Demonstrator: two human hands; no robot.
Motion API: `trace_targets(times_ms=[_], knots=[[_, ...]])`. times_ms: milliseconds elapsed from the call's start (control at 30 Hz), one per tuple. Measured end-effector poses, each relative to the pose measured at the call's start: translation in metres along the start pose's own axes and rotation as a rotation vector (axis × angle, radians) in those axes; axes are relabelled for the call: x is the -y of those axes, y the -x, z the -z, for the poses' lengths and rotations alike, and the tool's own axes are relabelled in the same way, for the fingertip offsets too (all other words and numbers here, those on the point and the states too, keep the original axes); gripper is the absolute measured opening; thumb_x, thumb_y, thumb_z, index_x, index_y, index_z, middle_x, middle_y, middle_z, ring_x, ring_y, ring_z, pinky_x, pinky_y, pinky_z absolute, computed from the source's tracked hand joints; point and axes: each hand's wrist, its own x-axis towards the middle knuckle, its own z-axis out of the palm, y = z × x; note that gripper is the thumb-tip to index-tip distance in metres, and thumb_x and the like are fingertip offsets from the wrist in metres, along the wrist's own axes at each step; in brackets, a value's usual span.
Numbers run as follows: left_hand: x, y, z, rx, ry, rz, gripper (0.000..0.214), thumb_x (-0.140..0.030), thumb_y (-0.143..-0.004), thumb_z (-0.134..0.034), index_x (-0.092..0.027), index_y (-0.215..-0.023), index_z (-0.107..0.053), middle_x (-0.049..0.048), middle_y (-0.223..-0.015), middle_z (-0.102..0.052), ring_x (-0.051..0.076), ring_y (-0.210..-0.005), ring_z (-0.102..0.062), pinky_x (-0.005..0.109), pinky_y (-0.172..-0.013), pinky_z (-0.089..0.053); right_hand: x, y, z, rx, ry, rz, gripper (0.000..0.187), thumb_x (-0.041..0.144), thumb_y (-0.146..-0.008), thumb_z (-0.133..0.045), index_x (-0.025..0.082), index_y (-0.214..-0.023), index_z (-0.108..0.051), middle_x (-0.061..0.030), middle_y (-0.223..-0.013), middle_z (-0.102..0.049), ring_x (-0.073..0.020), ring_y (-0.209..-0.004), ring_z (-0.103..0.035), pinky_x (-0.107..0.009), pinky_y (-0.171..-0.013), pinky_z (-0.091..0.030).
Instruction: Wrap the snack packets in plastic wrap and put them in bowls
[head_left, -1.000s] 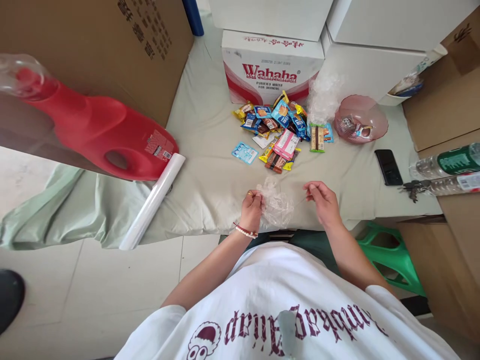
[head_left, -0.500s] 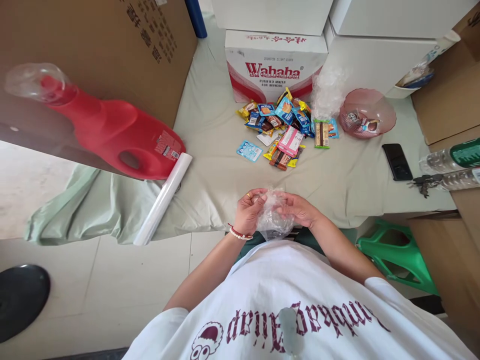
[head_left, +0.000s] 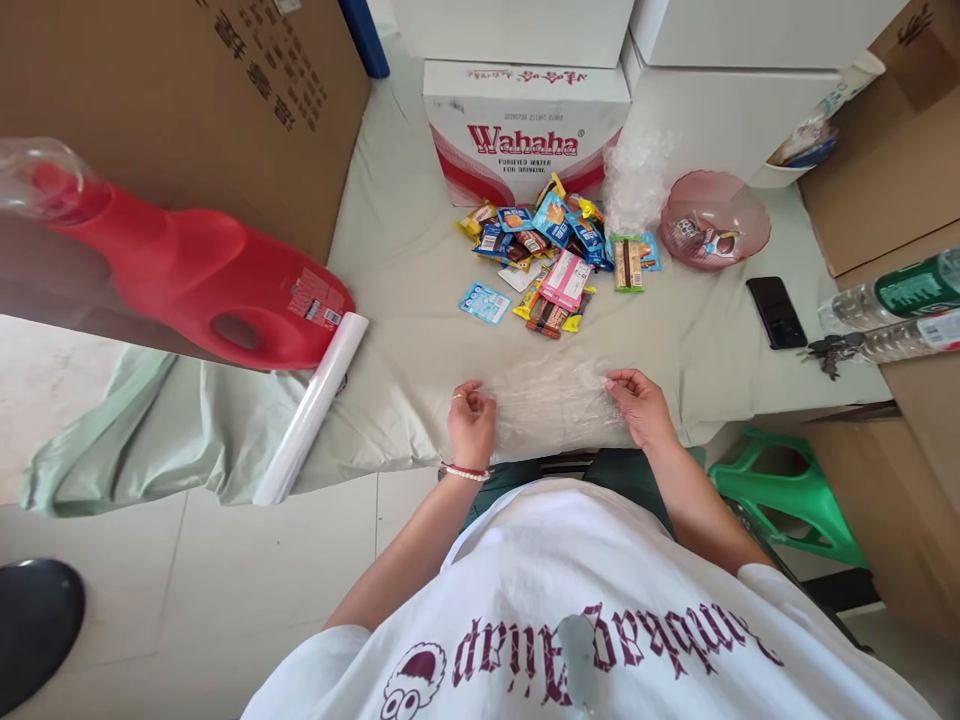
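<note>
A thin clear plastic bag (head_left: 551,405) is stretched flat between my two hands over the pale green cloth (head_left: 420,300) at the near edge of the table. My left hand (head_left: 471,425) pinches its left edge, fingers closed. My right hand (head_left: 636,405) pinches its right edge, fingers also closed. Beyond the bag lies a heap of small snack packets (head_left: 551,255) in blue, yellow, pink and brown wrappers.
A red jug (head_left: 202,285) and a white roll (head_left: 311,410) lie at the left. A Wahaha carton (head_left: 521,130), crumpled clear plastic (head_left: 634,180) and a pink bowl (head_left: 712,230) stand behind the snacks. A black phone (head_left: 776,312), keys (head_left: 825,355) and bottles (head_left: 892,315) are right. A green stool (head_left: 787,495) is below.
The bag was bunched between my hands held close together half a second ago. Now my hands have moved apart and the bag is pulled out flat.
</note>
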Motion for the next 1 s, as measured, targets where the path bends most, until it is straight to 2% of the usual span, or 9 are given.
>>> trace_targets(times_ms=[100, 200, 333, 467, 600, 700, 767, 900, 1000], knots=[[-0.007, -0.01, 0.011, 0.044, -0.369, -0.301, 0.053, -0.012, -0.072, -0.063, -0.018, -0.125, -0.062, 0.0105, -0.114, -0.061, 0.025, -0.109, -0.063, 0.044, -0.101, -0.052, -0.003, -0.001, 0.003, 0.008, 0.107, 0.069, 0.044, 0.054, -0.067, -0.084, 0.021, -0.091, -0.069, 0.0005, -0.082, -0.062, -0.0094, -0.06, -0.044, -0.024, -0.052, -0.034], [-0.023, -0.019, 0.003, 0.149, -0.541, -0.466, 0.058, -0.017, -0.081, -0.061, -0.015, -0.138, -0.055, 0.0168, -0.131, -0.059, 0.031, -0.13, -0.055, 0.051, -0.112, -0.046, -0.003, 0.0, 0.003, 0.039, 0.173, 0.147, 0.04, 0.054, -0.07, -0.081, 0.021, -0.091, -0.07, -0.0002, -0.082, -0.064, -0.0114, -0.064, -0.05, -0.025, -0.057, -0.039], [-0.034, -0.027, -0.032, 0.254, -0.73, -0.377, 0.055, -0.038, -0.091, -0.066, -0.014, -0.139, -0.054, 0.02, -0.134, -0.063, 0.035, -0.127, -0.059, 0.049, -0.104, -0.05, -0.006, 0.001, -0.002, 0.055, 0.199, 0.22, 0.038, 0.053, -0.075, -0.077, 0.022, -0.096, -0.07, -0.0005, -0.085, -0.064, -0.0124, -0.066, -0.05, -0.026, -0.06, -0.041], [-0.023, -0.038, -0.057, 0.249, -0.795, -0.272, 0.022, -0.025, -0.1, -0.051, -0.019, -0.115, -0.066, 0.0136, -0.107, -0.073, 0.03, -0.105, -0.069, 0.041, -0.092, -0.052, -0.018, -0.001, 0.005, -0.089, 0.18, 0.234, 0.042, 0.054, -0.079, -0.07, 0.024, -0.108, -0.064, 0.001, -0.084, -0.061, -0.0123, -0.06, -0.049, -0.026, -0.056, -0.04], [-0.015, -0.05, -0.057, 0.122, -0.761, -0.248, 0.029, -0.022, -0.104, -0.037, -0.019, -0.116, -0.064, 0.0143, -0.107, -0.072, 0.028, -0.1, -0.069, 0.039, -0.085, -0.051, -0.038, 0.002, 0.029, -0.223, 0.221, 0.203, 0.042, 0.056, -0.083, -0.064, 0.024, -0.11, -0.06, 0.0028, -0.076, -0.057, -0.014, -0.057, -0.048, -0.027, -0.052, -0.039], [-0.015, -0.045, -0.051, 0.007, -0.699, -0.331, 0.03, -0.024, -0.105, -0.037, -0.017, -0.116, -0.063, 0.0183, -0.116, -0.069, 0.029, -0.111, -0.065, 0.043, -0.094, -0.05, -0.05, 0.007, 0.045, -0.251, 0.239, 0.186, 0.041, 0.054, -0.082, -0.066, 0.024, -0.11, -0.06, 0.003, -0.074, -0.057, -0.0153, -0.059, -0.05, -0.027, -0.053, -0.041], [-0.017, -0.034, -0.049, -0.014, -0.636, -0.521, 0.03, -0.028, -0.105, -0.039, -0.015, -0.115, -0.065, 0.0195, -0.116, -0.069, 0.03, -0.117, -0.063, 0.047, -0.102, -0.047, -0.052, 0.008, 0.047, -0.249, 0.253, 0.198, 0.041, 0.054, -0.082, -0.067, 0.024, -0.11, -0.061, 0.0022, -0.074, -0.059, -0.0163, -0.062, -0.052, -0.028, -0.055, -0.042], [-0.02, -0.009, -0.054, 0.328, -0.686, -0.912, 0.038, -0.032, -0.106, -0.041, -0.019, -0.131, -0.065, 0.0158, -0.134, -0.07, 0.027, -0.139, -0.055, 0.05, -0.122, -0.033, -0.046, 0.004, 0.037, -0.22, 0.256, 0.229, 0.041, 0.052, -0.082, -0.067, 0.023, -0.109, -0.063, 0.0006, -0.079, -0.062, -0.0166, -0.067, -0.056, -0.03, -0.063, -0.046], [-0.014, -0.003, -0.056, 0.52, -0.878, -0.883, 0.054, -0.037, -0.107, -0.036, -0.02, -0.157, -0.047, 0.0146, -0.16, -0.053, 0.027, -0.154, -0.042, 0.057, -0.131, -0.015, -0.041, 0.0, 0.032, -0.23, 0.253, 0.24, 0.043, 0.052, -0.082, -0.067, 0.022, -0.112, -0.063, -0.0002, -0.086, -0.064, -0.0155, -0.068, -0.058, -0.03, -0.065, -0.046]])
